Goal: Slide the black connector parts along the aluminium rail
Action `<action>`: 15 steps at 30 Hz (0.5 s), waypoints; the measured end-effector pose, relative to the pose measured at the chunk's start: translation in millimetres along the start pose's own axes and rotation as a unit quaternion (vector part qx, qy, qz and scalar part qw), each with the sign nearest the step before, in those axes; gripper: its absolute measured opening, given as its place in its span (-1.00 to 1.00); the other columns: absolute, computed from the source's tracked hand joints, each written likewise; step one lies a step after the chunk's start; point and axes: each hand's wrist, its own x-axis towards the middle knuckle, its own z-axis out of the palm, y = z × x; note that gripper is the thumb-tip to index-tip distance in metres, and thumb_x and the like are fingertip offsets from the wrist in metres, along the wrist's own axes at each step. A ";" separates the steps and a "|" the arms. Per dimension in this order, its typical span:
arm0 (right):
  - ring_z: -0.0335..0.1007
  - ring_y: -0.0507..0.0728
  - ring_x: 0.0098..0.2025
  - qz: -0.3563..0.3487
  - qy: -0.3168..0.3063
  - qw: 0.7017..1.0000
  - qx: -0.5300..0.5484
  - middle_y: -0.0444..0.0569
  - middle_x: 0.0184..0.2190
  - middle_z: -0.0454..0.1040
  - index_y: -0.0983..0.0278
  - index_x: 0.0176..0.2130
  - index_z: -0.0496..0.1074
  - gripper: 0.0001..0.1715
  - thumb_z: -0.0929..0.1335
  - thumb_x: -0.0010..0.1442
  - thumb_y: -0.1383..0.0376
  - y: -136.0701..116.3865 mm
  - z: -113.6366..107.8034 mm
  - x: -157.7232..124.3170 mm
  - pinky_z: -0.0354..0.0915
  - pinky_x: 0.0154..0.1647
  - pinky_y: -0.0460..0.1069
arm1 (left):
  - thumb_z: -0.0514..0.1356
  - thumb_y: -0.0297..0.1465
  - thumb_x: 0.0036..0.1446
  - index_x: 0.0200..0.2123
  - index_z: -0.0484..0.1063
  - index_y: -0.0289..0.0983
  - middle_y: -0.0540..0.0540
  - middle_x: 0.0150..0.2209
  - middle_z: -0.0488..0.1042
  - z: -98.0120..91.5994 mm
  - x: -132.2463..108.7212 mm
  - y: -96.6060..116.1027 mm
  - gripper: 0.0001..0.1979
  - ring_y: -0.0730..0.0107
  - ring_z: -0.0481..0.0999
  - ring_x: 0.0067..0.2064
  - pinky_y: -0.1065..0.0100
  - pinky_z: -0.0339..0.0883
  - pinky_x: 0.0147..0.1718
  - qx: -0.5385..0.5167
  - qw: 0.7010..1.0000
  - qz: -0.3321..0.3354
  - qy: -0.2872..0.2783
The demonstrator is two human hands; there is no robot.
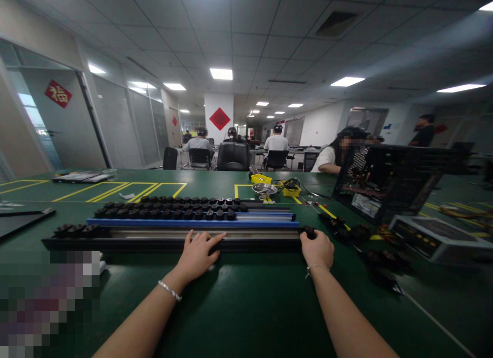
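Note:
Several long rails lie side by side across the green table. The nearest is a dark rail (154, 242) with a few black clips at its left end. My left hand (198, 252) rests flat on its front edge near the middle, fingers spread. My right hand (318, 247) is closed at the rail's right end, fingers curled on a small black clip (309, 230). Behind it lie a blue rail (192, 223) and further rails loaded with rows of black clips (169, 210).
Loose black clips (346, 229) lie to the right, beside an open black computer case (389, 186) and a grey box (427, 237). Yellow bins (261, 179) and a metal bowl (264, 189) stand behind the rails. People sit at desks beyond. Yellow lines mark the table.

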 end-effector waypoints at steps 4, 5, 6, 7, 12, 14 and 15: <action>0.22 0.29 -0.06 0.004 0.000 1.000 0.008 0.10 -0.10 0.37 0.29 -0.07 0.34 -0.48 0.20 0.02 0.09 0.6 -0.4 0.4 0.20 -0.15 0.10 | 0.01 -0.25 0.06 0.12 0.07 0.15 0.02 -0.25 0.34 0.4 -0.1 -0.1 -0.49 0.31 0.31 -0.10 -0.07 -0.29 0.12 0.004 1.000 0.002 0.003; 0.21 0.29 -0.05 0.005 -0.001 1.000 0.011 0.10 -0.09 0.37 0.28 -0.06 0.34 -0.47 0.20 0.02 0.09 0.8 -0.5 0.4 0.20 -0.15 0.10 | 0.01 -0.25 0.07 0.12 0.07 0.15 0.02 -0.25 0.34 0.3 -0.1 0.1 -0.49 0.31 0.31 -0.10 -0.07 -0.29 0.12 0.004 1.000 0.002 0.002; 0.21 0.29 -0.05 0.005 -0.002 1.000 0.014 0.09 -0.09 0.37 0.27 -0.05 0.33 -0.47 0.20 0.02 0.09 1.0 -0.6 0.4 0.20 -0.15 0.10 | 0.02 -0.25 0.06 0.12 0.07 0.15 0.02 -0.25 0.33 0.1 -0.1 0.3 -0.49 0.31 0.31 -0.10 -0.07 -0.29 0.12 0.003 1.000 0.002 0.001; 0.21 0.29 -0.05 0.005 -0.002 1.000 0.016 0.08 -0.08 0.37 0.26 -0.05 0.33 -0.47 0.20 0.03 0.10 1.2 -0.7 0.3 0.20 -0.15 0.10 | 0.02 -0.25 0.06 0.12 0.06 0.15 0.02 -0.25 0.33 -0.1 -0.1 0.4 -0.49 0.31 0.31 -0.11 -0.07 -0.29 0.12 0.003 1.000 0.002 0.001; 0.21 0.28 -0.06 0.001 -0.003 1.000 0.027 0.08 -0.10 0.38 0.26 -0.06 0.34 -0.49 0.20 0.02 0.10 2.0 -0.7 1.4 0.19 -0.14 0.10 | 0.02 -0.25 0.07 0.12 0.06 0.15 0.02 -0.24 0.33 -0.7 -0.2 0.2 -0.49 0.31 0.31 -0.10 -0.07 -0.29 0.12 0.000 1.000 0.003 0.002; 0.22 0.27 -0.07 0.004 -0.003 1.000 0.029 0.08 -0.11 0.38 0.26 -0.07 0.34 -0.49 0.21 0.02 0.10 2.5 -0.1 2.8 0.19 -0.14 0.09 | 0.02 -0.25 0.07 0.13 0.05 0.15 0.02 -0.24 0.33 -0.6 -0.1 0.0 -0.48 0.31 0.31 -0.10 -0.08 -0.29 0.11 0.000 1.000 0.003 -0.001; 0.22 0.26 -0.07 0.005 -0.002 1.000 0.029 0.08 -0.12 0.38 0.27 -0.07 0.35 -0.49 0.21 0.02 0.11 2.9 0.3 3.6 0.19 -0.13 0.09 | 0.02 -0.25 0.06 0.13 0.06 0.15 0.02 -0.24 0.33 -0.5 0.1 -0.1 -0.48 0.30 0.31 -0.09 -0.08 -0.28 0.11 0.002 1.000 0.002 -0.002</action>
